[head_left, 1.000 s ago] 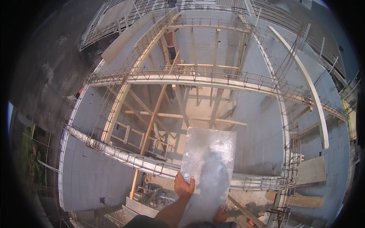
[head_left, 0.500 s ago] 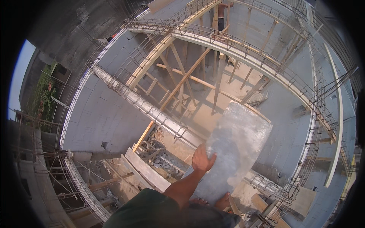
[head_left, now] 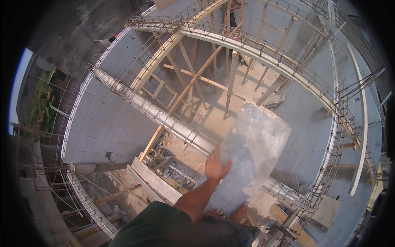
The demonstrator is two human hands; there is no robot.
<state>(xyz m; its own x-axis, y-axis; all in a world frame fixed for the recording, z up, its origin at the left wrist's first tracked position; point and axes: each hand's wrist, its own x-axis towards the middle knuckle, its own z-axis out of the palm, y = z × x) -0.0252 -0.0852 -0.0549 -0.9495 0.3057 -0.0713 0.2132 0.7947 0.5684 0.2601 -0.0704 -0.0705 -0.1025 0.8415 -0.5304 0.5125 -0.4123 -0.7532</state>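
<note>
My left hand (head_left: 217, 164) grips the left edge of a large grey, dusty flat panel (head_left: 263, 140), with the thumb on its upper face and the fingers along the edge. The panel slopes away from me toward the pit beyond, and the material is hard to tell. A dark, damp-looking patch covers its near left part. My bare feet (head_left: 238, 213) are at its near end. My right hand is out of view.
A beam with rebar (head_left: 164, 117) runs off to the left. Timber props (head_left: 197, 78) stand in the pit below. Grey block walls (head_left: 105, 123) with rebar cages surround it. Boards (head_left: 154, 177) and rubble (head_left: 175, 171) lie at lower left. Another person (head_left: 233, 14) stands far off.
The whole view has shifted slightly, so the surroundings and panel sit a little higher and further left. My left hand stays on the panel's edge.
</note>
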